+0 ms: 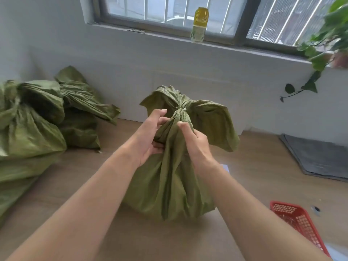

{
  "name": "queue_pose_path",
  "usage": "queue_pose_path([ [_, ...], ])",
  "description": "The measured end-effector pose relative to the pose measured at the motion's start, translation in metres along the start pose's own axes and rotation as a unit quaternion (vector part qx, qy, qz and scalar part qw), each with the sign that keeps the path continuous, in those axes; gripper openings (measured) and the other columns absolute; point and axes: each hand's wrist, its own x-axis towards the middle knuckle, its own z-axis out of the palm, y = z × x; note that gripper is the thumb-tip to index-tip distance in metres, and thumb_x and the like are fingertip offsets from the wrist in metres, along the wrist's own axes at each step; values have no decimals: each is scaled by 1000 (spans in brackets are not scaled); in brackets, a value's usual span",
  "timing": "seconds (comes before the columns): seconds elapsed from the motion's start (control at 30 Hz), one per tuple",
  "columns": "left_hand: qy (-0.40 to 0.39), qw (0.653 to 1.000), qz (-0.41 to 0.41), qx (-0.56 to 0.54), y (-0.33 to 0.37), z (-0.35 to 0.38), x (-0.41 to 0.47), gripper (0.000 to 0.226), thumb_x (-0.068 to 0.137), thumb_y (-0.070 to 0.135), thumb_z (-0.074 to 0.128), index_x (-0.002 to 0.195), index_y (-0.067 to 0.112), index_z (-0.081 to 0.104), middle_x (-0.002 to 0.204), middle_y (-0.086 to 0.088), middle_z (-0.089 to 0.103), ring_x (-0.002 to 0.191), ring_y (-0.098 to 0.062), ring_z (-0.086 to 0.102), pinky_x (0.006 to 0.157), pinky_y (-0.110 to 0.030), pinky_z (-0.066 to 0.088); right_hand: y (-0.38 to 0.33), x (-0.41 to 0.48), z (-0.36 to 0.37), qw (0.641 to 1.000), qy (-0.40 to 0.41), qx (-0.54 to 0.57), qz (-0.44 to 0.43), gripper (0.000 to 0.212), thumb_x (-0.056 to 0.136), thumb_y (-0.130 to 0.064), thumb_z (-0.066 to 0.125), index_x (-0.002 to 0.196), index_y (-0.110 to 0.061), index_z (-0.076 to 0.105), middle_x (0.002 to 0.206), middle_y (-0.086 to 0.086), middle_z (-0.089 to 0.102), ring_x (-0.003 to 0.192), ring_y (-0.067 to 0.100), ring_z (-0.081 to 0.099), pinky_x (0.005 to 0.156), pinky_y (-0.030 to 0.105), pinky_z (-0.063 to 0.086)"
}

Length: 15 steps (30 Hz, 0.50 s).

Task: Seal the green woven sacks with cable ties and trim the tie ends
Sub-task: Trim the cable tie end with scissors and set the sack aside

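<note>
- Two bare forearms are reaching forward from the bottom edge, the left forearm (84, 200) and the right forearm (254, 213) converging on one sack.
- A red mesh basket (299, 223) is lying on the wooden floor (75, 176), below and to the right of the right hand.
- The green woven sack (169, 185) is standing upright on the floor between the hands, its olive fabric falling in long pleats from a bunched neck.
- The left hand (148, 136) is clasping the left side of the neck, fingers curled into the folds, thumb raised.
- The right hand (195, 142) is gripping the right side of the neck, fingers wrapped round the gathered cloth.
- Just beyond the fingertips a pale cable tie (181, 109) is cinching the neck, with the sack's mouth flaring open above it.
- Far left of the left hand, other green sacks (28, 132) are slumping against the wall.
- Right of the right hand, a grey mat (316, 155) is lying flat.
- Beyond the hands, a yellow bottle (199, 25) is standing on the window ledge, and a leafy plant (323, 49) is trailing down at the far right.
</note>
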Motion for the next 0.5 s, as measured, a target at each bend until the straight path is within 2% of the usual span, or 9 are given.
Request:
queue_pose_path([
  [0.17,39,999,33,-14,32,-10,78,49,93,62,48,108,24,75,91,-2,80,101,-31,72,99,-51,55,-23,87,24,999,-15,25,-43,52,86,-66,55,99,-23,80,97,0,81,100,22,74,98,51,57],
  [0.3,31,996,75,-23,56,-11,145,45,96,57,45,105,23,73,90,-1,79,95,-29,71,91,-45,56,-46,161,37,996,-8,60,-63,67,75,-74,50,110,-25,78,111,2,79,110,24,71,104,53,53],
  [0.43,24,993,104,-47,65,-10,211,45,99,54,43,108,21,72,86,-2,79,95,-29,70,94,-46,57,-51,226,38,990,8,108,-85,59,82,-66,49,109,-22,77,109,4,78,110,26,70,104,53,52],
  [0.5,16,994,97,-55,58,-8,240,49,100,54,41,117,19,71,97,-8,77,99,-31,69,95,-45,56,-42,252,36,990,13,118,-81,56,82,-66,48,107,-24,78,108,4,79,109,26,71,105,53,52],
])
